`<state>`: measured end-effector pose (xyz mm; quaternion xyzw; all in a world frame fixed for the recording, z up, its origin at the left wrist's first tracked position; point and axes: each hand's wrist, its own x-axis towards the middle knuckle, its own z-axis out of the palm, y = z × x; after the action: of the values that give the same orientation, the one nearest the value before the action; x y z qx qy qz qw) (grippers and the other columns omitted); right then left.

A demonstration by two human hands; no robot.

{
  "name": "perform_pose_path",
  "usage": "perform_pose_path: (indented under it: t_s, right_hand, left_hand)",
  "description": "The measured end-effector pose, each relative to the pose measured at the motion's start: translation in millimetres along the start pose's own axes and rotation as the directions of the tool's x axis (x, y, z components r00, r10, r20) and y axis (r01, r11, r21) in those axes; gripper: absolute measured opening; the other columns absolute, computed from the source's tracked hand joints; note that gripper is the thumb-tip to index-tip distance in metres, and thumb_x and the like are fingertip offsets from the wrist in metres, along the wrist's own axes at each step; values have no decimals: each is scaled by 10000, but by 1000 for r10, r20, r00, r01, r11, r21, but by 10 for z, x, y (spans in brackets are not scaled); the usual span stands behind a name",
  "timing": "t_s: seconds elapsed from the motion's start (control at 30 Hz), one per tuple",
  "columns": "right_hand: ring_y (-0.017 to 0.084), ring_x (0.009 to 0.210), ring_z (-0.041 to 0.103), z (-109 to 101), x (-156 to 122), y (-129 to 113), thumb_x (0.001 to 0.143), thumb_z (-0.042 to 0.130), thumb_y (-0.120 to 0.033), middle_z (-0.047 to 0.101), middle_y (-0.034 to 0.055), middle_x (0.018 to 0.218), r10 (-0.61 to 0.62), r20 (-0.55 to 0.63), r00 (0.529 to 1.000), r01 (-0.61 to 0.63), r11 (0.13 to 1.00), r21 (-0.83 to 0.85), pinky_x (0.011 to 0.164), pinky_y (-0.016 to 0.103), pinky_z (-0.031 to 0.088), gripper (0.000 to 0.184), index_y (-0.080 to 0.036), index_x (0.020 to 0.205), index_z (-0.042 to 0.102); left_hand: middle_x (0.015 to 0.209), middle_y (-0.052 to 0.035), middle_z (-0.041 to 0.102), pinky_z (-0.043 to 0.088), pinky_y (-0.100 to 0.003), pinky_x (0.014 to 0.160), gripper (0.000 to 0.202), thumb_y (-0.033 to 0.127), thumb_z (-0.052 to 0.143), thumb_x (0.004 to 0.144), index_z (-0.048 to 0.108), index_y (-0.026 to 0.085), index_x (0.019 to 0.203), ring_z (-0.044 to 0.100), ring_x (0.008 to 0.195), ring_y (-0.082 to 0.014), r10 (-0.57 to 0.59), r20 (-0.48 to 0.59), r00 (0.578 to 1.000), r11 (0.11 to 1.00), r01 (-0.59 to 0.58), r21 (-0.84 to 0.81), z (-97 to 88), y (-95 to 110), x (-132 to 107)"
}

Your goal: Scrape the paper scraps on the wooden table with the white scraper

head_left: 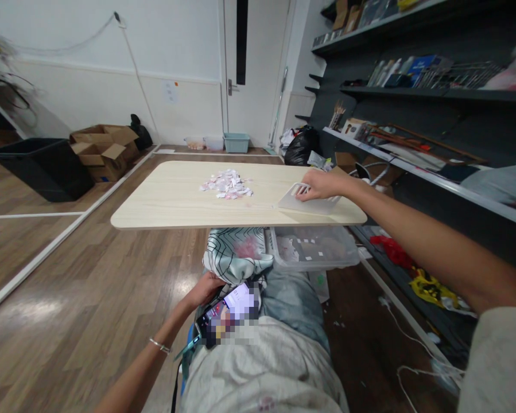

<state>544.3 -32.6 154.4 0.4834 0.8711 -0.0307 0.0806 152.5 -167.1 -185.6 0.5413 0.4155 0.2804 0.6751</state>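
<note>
My right hand (320, 184) is closed on a flat white plastic scraper (311, 203) with a slotted grip. The scraper is tilted, its lower edge close to the right part of the pale wooden tabletop (163, 201). Left of it lies a loose pile of small white and pinkish paper scraps (227, 184). Down at my lap, my left hand (206, 288) rests against a patterned cloth (223, 252), its fingertips hidden there. A phone (227, 310) with a lit screen lies on my lap beside that hand. A clear plastic bin (315, 249) with scraps in it sits under the table's near edge.
A black bin (42, 169) and open cardboard boxes (105, 152) stand on the floor at left. Loaded dark shelves (434, 94) run along the right. A black bag (301, 144) and a blue-green basket (236, 143) are near the door. White cables (406, 335) trail on the floor at right.
</note>
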Motion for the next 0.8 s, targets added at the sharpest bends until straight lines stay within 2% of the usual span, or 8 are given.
perform_pose_path:
  t_s: [0.1, 0.23, 0.37, 0.5, 0.57, 0.63, 0.7, 0.8]
  right_hand:
    - [186, 663, 549, 10, 98, -98, 980, 828, -286, 586, -2, 562, -2, -29, 1000, 1, 999, -38, 726, 331, 368, 310, -172, 697, 778]
    - [197, 655, 560, 26, 138, -206, 988, 817, -282, 647, 41, 583, 4, 10, 1000, -3, 993, -117, 720, 340, 372, 273, -147, 752, 843]
    - [208, 641, 573, 52, 34, -189, 970, 842, -318, 703, 76, 637, 21, 13, 1000, -19, 990, -143, 682, 342, 362, 245, -143, 804, 880]
    - [195, 619, 542, 107, -170, -71, 961, 847, -331, 658, 49, 610, 35, 32, 999, -32, 996, -84, 665, 338, 352, 287, -173, 722, 824]
    - [183, 611, 522, 131, -279, 5, 966, 835, -353, 618, 22, 586, 24, 70, 997, -23, 1000, -16, 664, 331, 352, 333, -185, 683, 785]
    - [178, 621, 523, 147, -367, 71, 974, 830, -396, 599, 3, 578, 2, 97, 995, -9, 997, 73, 671, 322, 355, 369, -192, 672, 768]
    - [176, 643, 534, 150, -407, 105, 974, 841, -442, 609, -3, 589, -3, 80, 997, -8, 991, 133, 683, 318, 355, 394, -196, 675, 767]
    - [180, 676, 543, 132, -353, 60, 969, 860, -443, 636, 7, 610, 11, 4, 1000, -12, 993, 119, 702, 316, 359, 391, -197, 681, 762]
  left_hand:
    - [414, 14, 394, 208, -273, 448, 814, 950, 766, 846, 457, 266, 532, 323, 381, -106, -69, 20, 997, 984, 65, 166, -84, 15, -128]
    - [500, 39, 468, 314, -258, 476, 816, 1000, 810, 796, 501, 262, 637, 400, 453, -119, -54, 13, 998, 948, 48, 314, -267, 342, -404]
    - [559, 37, 477, 389, -262, 549, 806, 995, 737, 894, 478, 265, 671, 453, 537, -139, 122, -154, 981, 894, -41, 447, -527, 894, -710]
    - [616, 7, 541, 427, -295, 603, 734, 923, 637, 1006, 526, 266, 699, 500, 593, -175, 441, -335, 833, 683, -69, 727, -800, 1497, -816]
    - [749, -33, 674, 528, -336, 706, 661, 866, 576, 1067, 620, 270, 787, 611, 694, -217, 595, -337, 730, 526, -37, 850, -929, 1770, -731]
    - [1053, -102, 818, 623, -414, 912, 618, 824, 507, 1112, 737, 267, 978, 742, 927, -285, 682, -267, 681, 391, -31, 920, -1042, 1972, -559]
    - [1398, -172, 822, 610, -500, 1159, 669, 780, 445, 1139, 802, 230, 1273, 771, 1253, -355, 677, -193, 710, 296, -23, 955, -1125, 2066, -346]
    - [1740, -213, 687, 486, -545, 1368, 766, 678, 373, 1185, 728, 169, 1634, 629, 1618, -380, 539, -176, 824, 209, 72, 975, -1170, 2008, -81]
